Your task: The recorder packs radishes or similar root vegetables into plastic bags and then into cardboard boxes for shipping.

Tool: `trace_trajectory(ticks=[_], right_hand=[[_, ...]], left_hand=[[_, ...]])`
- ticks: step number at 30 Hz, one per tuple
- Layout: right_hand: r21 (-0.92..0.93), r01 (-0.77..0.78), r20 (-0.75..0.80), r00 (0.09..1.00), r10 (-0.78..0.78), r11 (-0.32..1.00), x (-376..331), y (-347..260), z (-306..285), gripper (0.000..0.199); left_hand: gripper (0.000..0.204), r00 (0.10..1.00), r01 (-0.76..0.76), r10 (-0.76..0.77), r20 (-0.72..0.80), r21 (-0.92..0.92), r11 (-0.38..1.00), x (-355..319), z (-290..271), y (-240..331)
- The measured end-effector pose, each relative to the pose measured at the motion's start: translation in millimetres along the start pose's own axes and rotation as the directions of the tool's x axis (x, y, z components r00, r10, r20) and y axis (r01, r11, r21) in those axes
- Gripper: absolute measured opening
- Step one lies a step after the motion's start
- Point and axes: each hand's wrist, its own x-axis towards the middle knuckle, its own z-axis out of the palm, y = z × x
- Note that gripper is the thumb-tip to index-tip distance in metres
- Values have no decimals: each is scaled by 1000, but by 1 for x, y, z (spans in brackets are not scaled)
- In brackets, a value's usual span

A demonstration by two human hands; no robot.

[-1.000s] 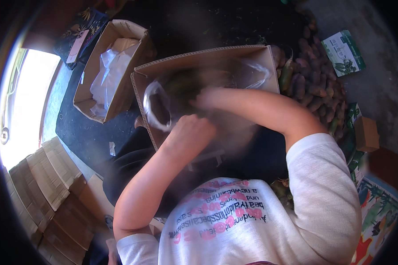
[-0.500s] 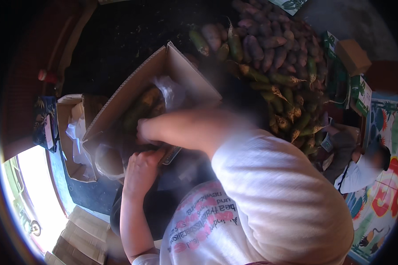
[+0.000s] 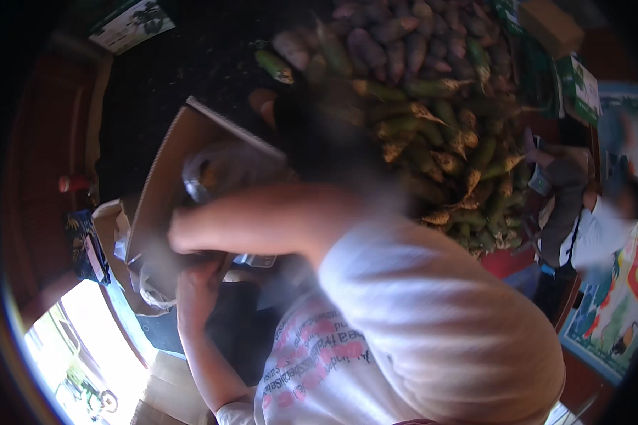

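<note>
An open cardboard box (image 3: 164, 152) stands tilted in front of me. Inside it, crumpled clear plastic (image 3: 227, 164) lies over something partly orange-yellow. Across the box's near side reaches my right hand (image 3: 187, 231), its fingers smeared by motion. Just below it, my left hand (image 3: 198, 283) is at the box's near edge; its fingers are blurred and partly hidden, so what it grips cannot be made out. A flat object with a pale panel (image 3: 254, 261) shows beneath my right forearm. Beside my left hand is a pale, rounded wrapping (image 3: 154, 289).
Heaped at the right are green radishes (image 3: 432, 152), with purplish sweet potatoes (image 3: 397, 49) behind. A smaller cardboard box (image 3: 110, 219) and a dark patterned package (image 3: 86, 244) stand at left. Another person (image 3: 595, 227) sits at far right. Flattened cardboard (image 3: 170, 393) lies at lower left.
The view has shifted, so the box sits further left. My right hand has moved across the box's near side, and the green radishes seen in it earlier are now hidden.
</note>
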Motion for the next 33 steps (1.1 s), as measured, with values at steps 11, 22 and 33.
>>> trace_trajectory(ticks=[11, 22, 33], right_hand=[[807, -508, -480, -268, 835, 301, -585, 86, 188, 45], [681, -111, 678, -280, 680, -724, -670, 57, 495, 84], [487, -9, 810, -368, 456, -873, -671, 121, 550, 99]], left_hand=[[19, 986, 159, -165, -12, 358, 920, -30, 10, -18], [34, 960, 278, -279, -13, 123, 953, -45, 18, 12], [40, 941, 91, -113, -319, -82, 992, -71, 22, 45]])
